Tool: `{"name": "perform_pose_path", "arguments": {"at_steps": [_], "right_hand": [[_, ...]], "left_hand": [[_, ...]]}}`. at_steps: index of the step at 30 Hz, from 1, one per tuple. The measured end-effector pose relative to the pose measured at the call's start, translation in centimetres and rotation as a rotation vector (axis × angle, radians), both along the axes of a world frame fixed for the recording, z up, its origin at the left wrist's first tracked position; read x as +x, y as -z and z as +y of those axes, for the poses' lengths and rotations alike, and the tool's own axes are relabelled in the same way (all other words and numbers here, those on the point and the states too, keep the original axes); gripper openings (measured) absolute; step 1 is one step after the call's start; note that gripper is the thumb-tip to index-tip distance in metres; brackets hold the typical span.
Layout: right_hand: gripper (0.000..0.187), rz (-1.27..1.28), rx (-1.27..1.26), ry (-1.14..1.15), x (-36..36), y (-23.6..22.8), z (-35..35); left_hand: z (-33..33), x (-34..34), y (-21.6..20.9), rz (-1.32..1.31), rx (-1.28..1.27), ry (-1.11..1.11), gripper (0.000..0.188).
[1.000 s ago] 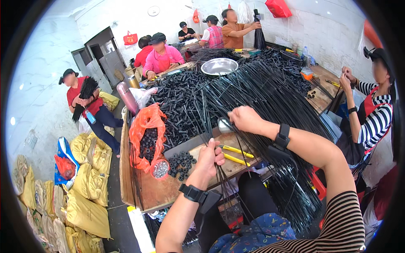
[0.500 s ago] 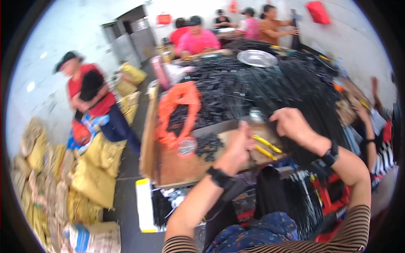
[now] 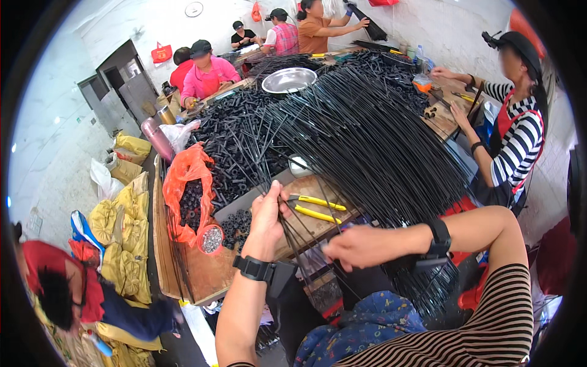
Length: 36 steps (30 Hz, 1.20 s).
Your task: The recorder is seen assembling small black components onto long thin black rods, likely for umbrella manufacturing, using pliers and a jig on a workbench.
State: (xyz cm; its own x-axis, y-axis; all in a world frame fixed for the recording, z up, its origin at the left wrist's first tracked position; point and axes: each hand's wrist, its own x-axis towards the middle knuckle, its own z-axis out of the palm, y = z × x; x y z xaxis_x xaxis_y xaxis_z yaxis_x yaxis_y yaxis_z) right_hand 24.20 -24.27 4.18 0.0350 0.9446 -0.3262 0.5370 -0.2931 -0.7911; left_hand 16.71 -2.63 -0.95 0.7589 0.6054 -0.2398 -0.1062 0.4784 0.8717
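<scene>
My left hand (image 3: 266, 214) is closed round a few thin black rods (image 3: 296, 236), held slanting over the table's near edge. Their upper ends reach toward the pile of short black tubes (image 3: 238, 116). My right hand (image 3: 367, 246), a little blurred, is curled beside the lower part of the rods; what its fingers grip, if anything, cannot be made out. Pliers with yellow handles (image 3: 319, 214) lie on the wooden table between my hands. Beyond my right hand spreads a large bed of long black rods (image 3: 379, 134).
An orange plastic bag (image 3: 177, 189), a red dish of small metal pieces (image 3: 211, 239) and small black rings (image 3: 235, 225) lie left. A metal bowl (image 3: 288, 81) rests on the pile. A striped-sleeved person (image 3: 520, 134) works at right; another bends by yellow sacks (image 3: 125, 226).
The view has turned to the right. My left hand now shows rods in it, and my right hand has come down toward their lower ends. The person in red at left has bent down.
</scene>
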Motion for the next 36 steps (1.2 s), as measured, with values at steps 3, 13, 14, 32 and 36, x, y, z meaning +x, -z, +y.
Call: {"name": "perform_pose_path", "arguments": {"at_steps": [3, 13, 14, 32, 36], "right_hand": [[0.032, -0.523, 0.317, 0.047, 4.0, 0.8, 2.9], [0.016, -0.98, 0.4, 0.139, 10.4, 2.9, 12.0], [0.016, -0.995, 0.373, 0.126, 10.4, 2.7, 12.2], [0.027, 0.102, 0.179, 0.183, 6.2, -0.6, 13.2], [0.019, -0.578, 0.079, -0.043, 7.9, -2.0, 11.5]], "left_hand": [[-0.5, -0.8, -1.1, 0.031, 0.082, -0.043, 0.024], [-1.5, -1.8, -0.9, -0.062, -0.002, -0.007, 0.021], [-1.5, -1.9, -0.9, -0.068, 0.015, -0.014, 0.022], [-3.2, -1.1, -1.2, -0.151, -0.126, 0.041, 0.021], [-1.7, -1.7, 0.2, -0.026, -0.099, -0.051, 0.015]]}}
